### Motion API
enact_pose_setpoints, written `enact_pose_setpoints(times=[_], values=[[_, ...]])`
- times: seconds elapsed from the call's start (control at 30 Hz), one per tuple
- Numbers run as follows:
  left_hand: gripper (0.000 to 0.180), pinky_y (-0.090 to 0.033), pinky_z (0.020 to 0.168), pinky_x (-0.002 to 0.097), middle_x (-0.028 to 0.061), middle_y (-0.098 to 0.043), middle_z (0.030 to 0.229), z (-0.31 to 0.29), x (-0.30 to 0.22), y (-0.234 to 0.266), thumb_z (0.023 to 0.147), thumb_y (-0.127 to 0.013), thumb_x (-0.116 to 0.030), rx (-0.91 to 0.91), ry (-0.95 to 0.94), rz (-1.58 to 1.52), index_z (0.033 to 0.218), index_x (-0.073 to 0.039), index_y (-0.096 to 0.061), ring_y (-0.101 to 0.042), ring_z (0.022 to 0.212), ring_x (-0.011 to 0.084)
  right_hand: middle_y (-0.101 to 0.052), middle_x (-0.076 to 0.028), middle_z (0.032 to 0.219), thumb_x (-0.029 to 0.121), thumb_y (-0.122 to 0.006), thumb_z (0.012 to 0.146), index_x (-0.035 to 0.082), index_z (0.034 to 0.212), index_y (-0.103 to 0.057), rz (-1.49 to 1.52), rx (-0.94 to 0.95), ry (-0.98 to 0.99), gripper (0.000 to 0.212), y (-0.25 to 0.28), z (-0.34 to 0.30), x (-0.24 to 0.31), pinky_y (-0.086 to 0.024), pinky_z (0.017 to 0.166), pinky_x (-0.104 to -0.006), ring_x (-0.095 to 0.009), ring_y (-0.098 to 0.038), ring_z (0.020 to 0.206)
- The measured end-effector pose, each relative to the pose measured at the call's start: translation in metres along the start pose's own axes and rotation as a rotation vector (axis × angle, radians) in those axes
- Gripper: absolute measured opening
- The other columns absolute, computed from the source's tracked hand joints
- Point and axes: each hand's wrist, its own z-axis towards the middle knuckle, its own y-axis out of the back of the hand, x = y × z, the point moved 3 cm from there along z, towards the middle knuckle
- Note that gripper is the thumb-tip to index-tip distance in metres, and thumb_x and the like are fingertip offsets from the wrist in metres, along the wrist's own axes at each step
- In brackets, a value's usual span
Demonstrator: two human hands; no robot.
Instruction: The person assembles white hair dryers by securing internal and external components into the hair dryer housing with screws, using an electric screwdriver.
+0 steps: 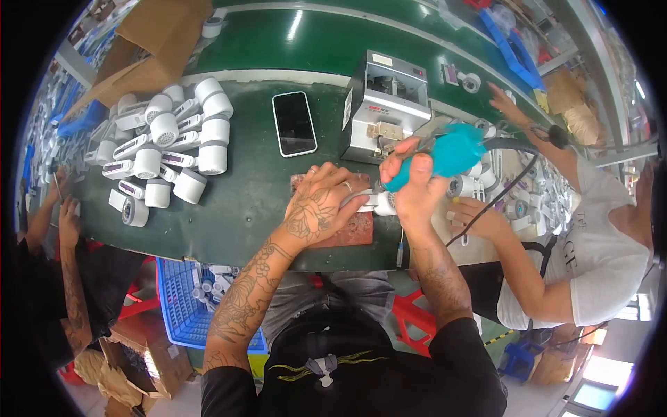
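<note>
In the middle of the frame, your left hand (318,208) holds a white part (385,203) over a red mat (351,233). Just to the right, your right hand (422,187) grips a teal tool (453,154).

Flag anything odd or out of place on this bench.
The phone lies screen-up on the green bench, out of keeping with the pile of white parts beside it. The red pad under the left hand looks blotchy, perhaps just worn. I see no spill.
</note>
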Motion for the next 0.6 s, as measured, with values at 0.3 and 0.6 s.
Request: enact_pose_setpoints(times=[0.3, 0.6], values=[[0.022, -0.044, 0.095, 0.0385, -0.0004, -0.068, 0.109, 0.002, 0.004, 0.003, 0.088, -0.069, -0.029, -0.011, 0.005, -0.127, 0.104, -0.014, -0.075, -0.056, 0.102, 0.0241, -0.054, -0.007, 0.068, 0.058, -0.064, 0.092, -0.002, 0.102, -0.052, 0.049, -0.008, -0.006, 0.062, -0.017, -0.005, 0.016, -0.046, 0.055, -0.0328, -0.019, -0.054, 0.058], [0.017, -0.048, 0.087, 0.0399, 0.0011, -0.071, 0.1, 0.0, 0.003, 0.007, 0.075, -0.074, -0.009, -0.129, -0.042, -0.196, 0.092, -0.01, -0.073, -0.061, 0.095, 0.0247, -0.052, -0.008, 0.067, 0.065, -0.063, 0.09, -0.001, 0.102, -0.05, -0.017, 0.011, -0.004, 0.068, -0.022, -0.009, 0.014, -0.046, 0.056, -0.0338, -0.019, -0.052, 0.057]])
